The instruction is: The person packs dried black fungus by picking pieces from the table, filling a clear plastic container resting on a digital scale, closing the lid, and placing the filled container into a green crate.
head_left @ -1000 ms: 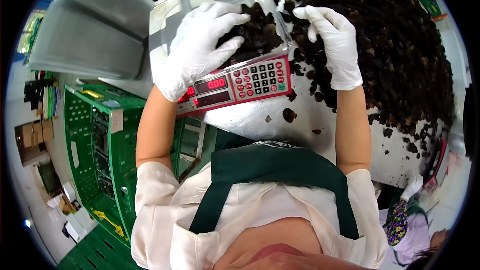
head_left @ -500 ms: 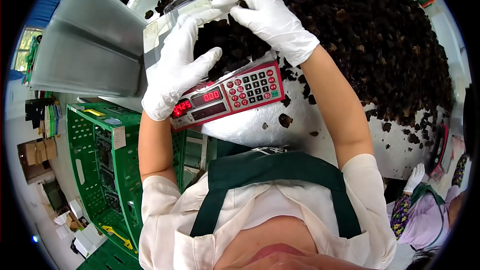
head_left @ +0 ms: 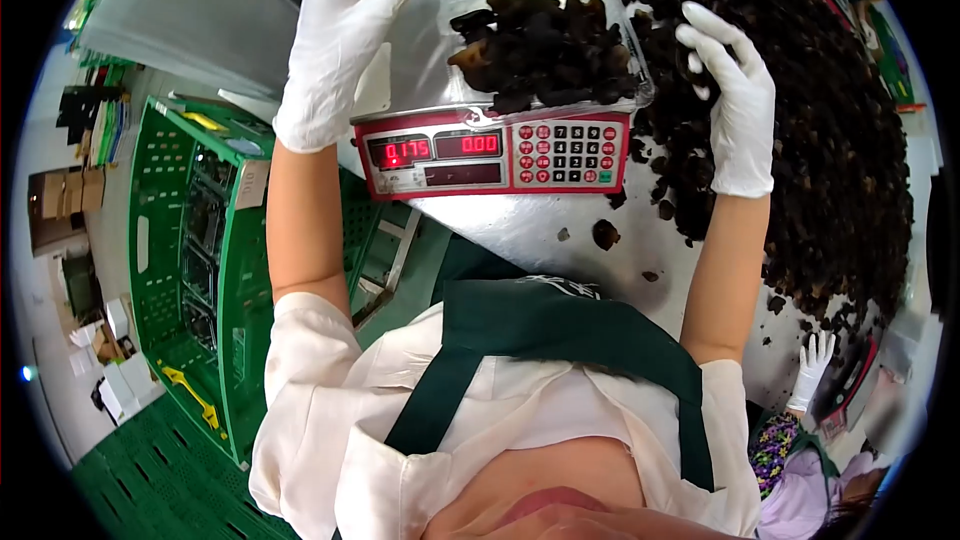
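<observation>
My left hand, in a white glove, is at the left side of the scale, thumb apart and fingers stretched upward; the fingertips run toward the top edge of the view. A red electronic scale shows 0.175 and 0.00 in red digits. On its clear plastic-covered top lies a small heap of dark brown, curled pieces that look like wood ear mushrooms. My right hand, also gloved, hovers right of the scale over the edge of the large dark pile. Its fingers are bent and apart, with nothing visible in them.
Stacked clear plastic containers stand at the upper left. A green crate holding black trays is below them. Loose pieces lie on the metal table. At lower right is a co-worker's gloved hand beside another scale.
My hands have parted from around the heap, left hand upward and right hand to the right. The heap on the scale is uncovered, and the reading fell from 0.425 to 0.175. The view has shifted.
</observation>
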